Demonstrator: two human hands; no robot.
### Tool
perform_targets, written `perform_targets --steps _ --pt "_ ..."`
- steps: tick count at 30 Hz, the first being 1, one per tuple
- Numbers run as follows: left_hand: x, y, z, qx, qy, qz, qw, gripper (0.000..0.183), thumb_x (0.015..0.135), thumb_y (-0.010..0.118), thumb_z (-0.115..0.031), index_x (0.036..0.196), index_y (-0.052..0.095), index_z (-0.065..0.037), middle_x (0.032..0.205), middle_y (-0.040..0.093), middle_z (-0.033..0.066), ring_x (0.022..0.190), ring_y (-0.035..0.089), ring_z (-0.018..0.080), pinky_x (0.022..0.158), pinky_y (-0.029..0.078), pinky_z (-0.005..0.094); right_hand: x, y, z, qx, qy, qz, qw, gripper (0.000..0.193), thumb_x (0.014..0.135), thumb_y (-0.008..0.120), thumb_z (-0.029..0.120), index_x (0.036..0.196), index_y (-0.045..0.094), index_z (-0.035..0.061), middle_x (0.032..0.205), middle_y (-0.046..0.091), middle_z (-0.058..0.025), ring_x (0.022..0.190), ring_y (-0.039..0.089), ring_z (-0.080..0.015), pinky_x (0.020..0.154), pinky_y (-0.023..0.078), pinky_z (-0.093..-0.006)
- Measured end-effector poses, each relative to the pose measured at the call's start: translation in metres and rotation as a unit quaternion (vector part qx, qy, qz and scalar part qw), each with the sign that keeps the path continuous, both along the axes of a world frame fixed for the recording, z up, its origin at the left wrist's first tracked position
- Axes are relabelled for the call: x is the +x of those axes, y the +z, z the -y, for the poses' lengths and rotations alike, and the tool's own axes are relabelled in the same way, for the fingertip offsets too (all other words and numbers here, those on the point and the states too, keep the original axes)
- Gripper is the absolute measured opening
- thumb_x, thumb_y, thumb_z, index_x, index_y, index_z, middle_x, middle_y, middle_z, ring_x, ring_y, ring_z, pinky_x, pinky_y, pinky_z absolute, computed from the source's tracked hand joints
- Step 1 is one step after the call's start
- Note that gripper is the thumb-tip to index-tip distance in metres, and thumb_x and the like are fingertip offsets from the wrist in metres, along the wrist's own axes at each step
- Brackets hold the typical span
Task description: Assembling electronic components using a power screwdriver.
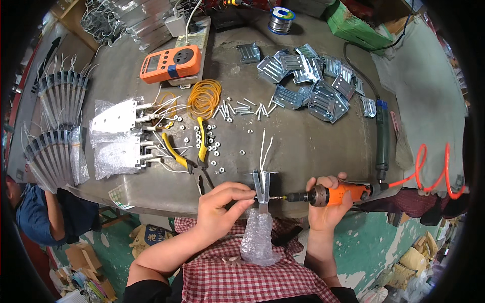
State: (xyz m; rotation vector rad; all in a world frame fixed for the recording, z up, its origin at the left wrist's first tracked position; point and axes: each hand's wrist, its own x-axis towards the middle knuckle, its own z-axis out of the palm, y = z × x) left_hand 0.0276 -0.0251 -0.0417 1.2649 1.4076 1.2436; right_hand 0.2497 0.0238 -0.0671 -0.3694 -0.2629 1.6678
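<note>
While the worker sits at the near edge of the grey workbench [283, 156], the metal bracket [265, 194] at the centre of the work is held at that edge, in front of the checked apron [247, 280]. The bracket's long axis runs away from the body: a bubble-wrapped body [257, 240] extends from it toward the lap, and two white wires [263, 154] extend beyond it over the bench.

The left hand [218, 206] pinches the bracket's left flank between thumb and fingers. The right hand [328, 209] is wrapped around an orange pneumatic screwdriver [346, 194], to the bracket's right, with a red coiled hose [421, 164] trailing farther right.

Note the governing relation: the screwdriver's axis lies crosswise to the bracket's, its bit directed leftward at the right flank, opposite the pinching fingertips. The left hand is the nearer to the bracket. From where I stand, neither bit contact nor any small part between those fingertips can be made out.

Beyond the bracket lie loose screws [244, 109]; beyond and to its right, a heap of similar brackets [327, 98]; to its left, yellow-handled pliers [175, 152].
</note>
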Motion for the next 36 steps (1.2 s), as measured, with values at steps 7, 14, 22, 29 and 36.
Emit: perform_targets --steps 7,14,22,29,36 --pt "0.001 0.002 -0.006 0.030 -0.025 -0.036 0.999 0.013 0.074 0.069 -0.001 0.086 0.065 0.000 0.087 0.064 0.0118 0.080 0.062 0.0187 0.071 0.049 0.0276 -0.005 0.001 -0.003 -0.017 -0.021 -0.036 0.999 0.043 0.080 0.065 0.024 0.117 0.045 0.0145 0.089 0.045 0.0006 0.093 0.047 -0.0139 0.094 0.035 -0.0430" --pt "-0.016 0.040 -0.030 -0.067 -0.240 -0.222 0.943 0.032 0.082 0.062 -0.029 0.090 0.051 0.000 0.078 0.058 0.0186 0.074 0.058 0.0380 0.063 0.046 0.0411 -0.007 0.009 -0.002 -0.009 -0.018 -0.017 1.000 0.040 0.081 0.065 0.024 0.115 0.046 0.0148 0.089 0.045 0.0010 0.092 0.047 -0.0134 0.094 0.035 -0.0425" --pt "-0.012 0.042 -0.037 -0.117 -0.313 -0.237 0.912 0.042 0.084 0.058 -0.039 0.086 0.045 0.001 0.076 0.057 0.0216 0.072 0.056 0.0416 0.062 0.044 0.0474 -0.009 -0.004 -0.008 -0.002 -0.020 -0.056 0.998 0.038 0.077 0.067 0.027 0.109 0.048 0.0184 0.084 0.050 0.0035 0.086 0.047 -0.0121 0.088 0.036 -0.0384" --pt "-0.014 0.041 -0.039 -0.131 -0.314 -0.218 0.915 0.043 0.083 0.060 -0.039 0.085 0.045 0.001 0.074 0.054 0.0210 0.071 0.054 0.0423 0.061 0.041 0.0453 -0.011 -0.005 -0.011 0.031 -0.015 -0.078 0.996 0.030 0.080 0.064 0.023 0.104 0.047 0.0157 0.086 0.047 0.0030 0.086 0.046 -0.0119 0.089 0.036 -0.0372" --pt "-0.013 0.042 -0.042 -0.142 -0.321 -0.204 0.914 0.042 0.083 0.061 -0.038 0.087 0.046 0.002 0.072 0.055 0.0203 0.071 0.055 0.0410 0.062 0.043 0.0442 -0.013 -0.001 -0.011 0.042 -0.019 -0.073 0.996 0.032 0.080 0.064 0.023 0.106 0.048 0.0157 0.085 0.048 0.0026 0.086 0.046 -0.0120 0.089 0.036 -0.0377"
